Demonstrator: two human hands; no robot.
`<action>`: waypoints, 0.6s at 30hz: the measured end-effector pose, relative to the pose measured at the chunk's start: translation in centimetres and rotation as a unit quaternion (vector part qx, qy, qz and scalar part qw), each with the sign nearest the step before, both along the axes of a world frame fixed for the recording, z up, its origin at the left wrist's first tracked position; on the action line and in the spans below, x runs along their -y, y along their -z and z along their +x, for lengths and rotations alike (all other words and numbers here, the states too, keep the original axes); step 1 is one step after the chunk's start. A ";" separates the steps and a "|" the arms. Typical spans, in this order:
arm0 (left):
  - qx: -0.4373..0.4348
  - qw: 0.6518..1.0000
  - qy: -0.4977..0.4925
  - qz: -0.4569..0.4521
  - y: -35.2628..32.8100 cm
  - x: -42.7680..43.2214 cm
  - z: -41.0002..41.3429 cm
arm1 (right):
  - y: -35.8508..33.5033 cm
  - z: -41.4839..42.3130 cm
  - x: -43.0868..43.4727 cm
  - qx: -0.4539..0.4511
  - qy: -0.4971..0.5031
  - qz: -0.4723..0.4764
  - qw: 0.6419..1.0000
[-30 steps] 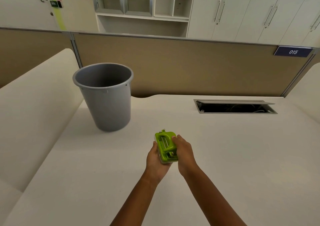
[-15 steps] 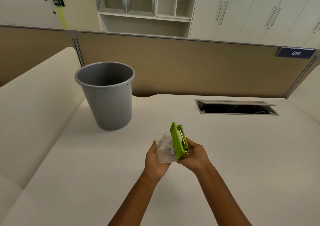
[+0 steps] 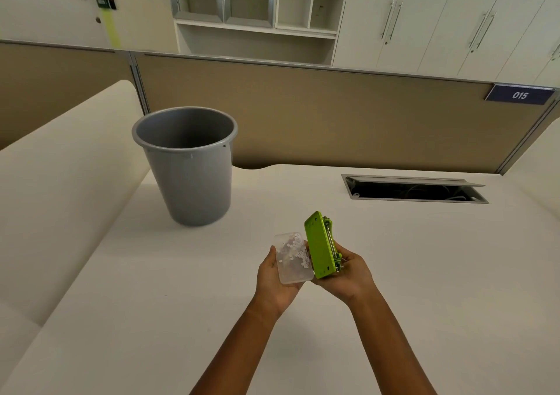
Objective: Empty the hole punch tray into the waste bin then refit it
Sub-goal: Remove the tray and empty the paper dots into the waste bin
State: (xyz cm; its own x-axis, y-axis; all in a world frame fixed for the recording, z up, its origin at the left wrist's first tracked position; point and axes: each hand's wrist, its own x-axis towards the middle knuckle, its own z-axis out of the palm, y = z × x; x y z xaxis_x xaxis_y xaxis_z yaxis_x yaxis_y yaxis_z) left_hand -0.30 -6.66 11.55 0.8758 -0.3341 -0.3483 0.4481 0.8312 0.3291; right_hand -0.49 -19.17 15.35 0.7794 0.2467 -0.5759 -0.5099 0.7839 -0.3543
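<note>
My left hand (image 3: 274, 285) holds a clear plastic tray (image 3: 292, 258) with several white paper dots lying in it, open side up. Right beside it, my right hand (image 3: 345, 272) grips the green hole punch (image 3: 319, 244), tipped on its side with its flat green underside facing the tray. Tray and punch are separated, edges close together. A grey waste bin (image 3: 189, 164) stands upright on the desk, up and to the left of my hands.
The cream desk (image 3: 394, 273) runs to a tan partition wall (image 3: 333, 115) at the back. An open cable slot (image 3: 412, 191) lies in the desk at the back right. A second desk surface (image 3: 60, 182) rises on the left.
One second ago both hands held the punch assembled. Since then the tray came off the punch's base into my left hand, and my right hand turned the punch onto its side.
</note>
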 end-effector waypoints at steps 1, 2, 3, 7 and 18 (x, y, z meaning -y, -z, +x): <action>0.000 1.000 0.001 0.000 -0.1 0.0 0.0 | 0.0 0.1 0.0 0.000 0.000 0.001 1.000; 0.001 1.000 0.004 -0.001 -0.1 0.0 -0.1 | 0.0 0.1 0.0 -0.004 0.000 0.001 1.000; 0.002 1.000 0.009 -0.004 -0.2 -0.1 0.0 | 0.0 0.1 0.0 -0.001 -0.003 -0.002 1.000; 0.000 1.000 0.010 -0.019 -0.2 -0.5 0.1 | 0.1 0.4 0.3 0.015 -0.002 -0.004 1.000; -0.011 1.000 -0.012 -0.020 0.3 -0.8 0.5 | 1.1 1.0 1.4 0.005 0.063 -0.078 0.995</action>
